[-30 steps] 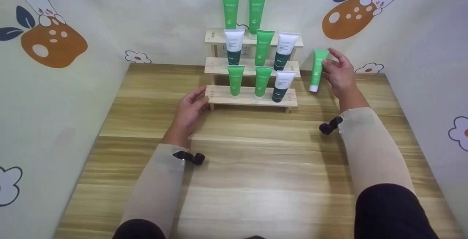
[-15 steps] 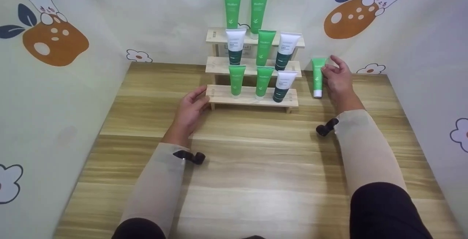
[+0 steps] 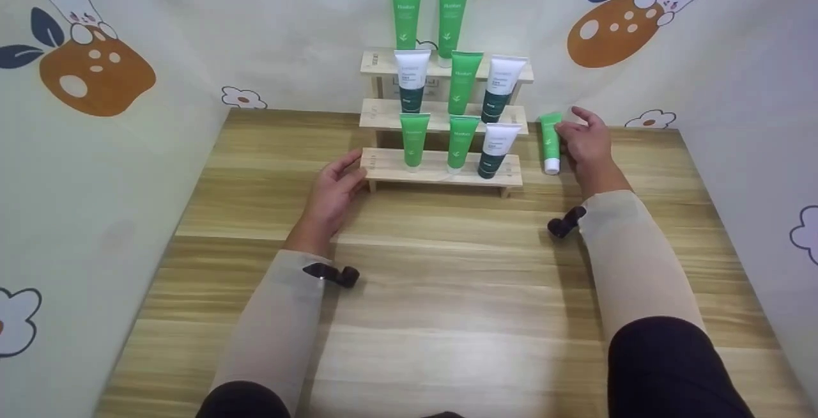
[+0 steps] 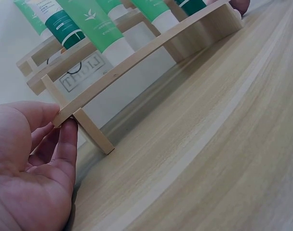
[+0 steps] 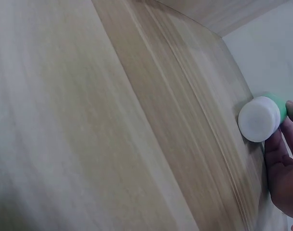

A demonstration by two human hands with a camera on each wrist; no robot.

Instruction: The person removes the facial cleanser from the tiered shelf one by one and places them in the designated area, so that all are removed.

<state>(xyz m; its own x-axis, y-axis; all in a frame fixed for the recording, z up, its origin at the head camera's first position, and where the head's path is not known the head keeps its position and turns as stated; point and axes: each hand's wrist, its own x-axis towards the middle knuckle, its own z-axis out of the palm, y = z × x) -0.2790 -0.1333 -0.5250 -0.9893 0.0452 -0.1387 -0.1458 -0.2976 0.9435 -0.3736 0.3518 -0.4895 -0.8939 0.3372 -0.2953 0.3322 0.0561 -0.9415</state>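
My right hand [image 3: 589,149] pinches a green squeeze tube [image 3: 549,140] to the right of the wooden display rack [image 3: 383,165]. The tube's white cap [image 5: 258,119] points toward me and sits at or very near the tabletop; I cannot tell whether it touches. At the rack's left front corner, my left hand [image 3: 330,194] pinches the end of the lowest shelf [image 4: 122,62], thumb above and fingers below. Green tubes and white-and-dark-green tubes stand caps down on the rack: two green on top [image 3: 406,15], three mixed in the middle [image 3: 463,82], three mixed at the bottom [image 3: 415,140].
Wood-grain tabletop [image 3: 434,277] spreads in front of the rack. Patterned cloth walls [image 3: 307,34] with rabbits and flowers enclose the back and both sides. Small black cameras [image 3: 565,222] are strapped to the wrists.
My right hand has lowered the green tube and brought it slightly toward me and to the left. The left hand keeps its grip on the shelf end, and the rack stays put.
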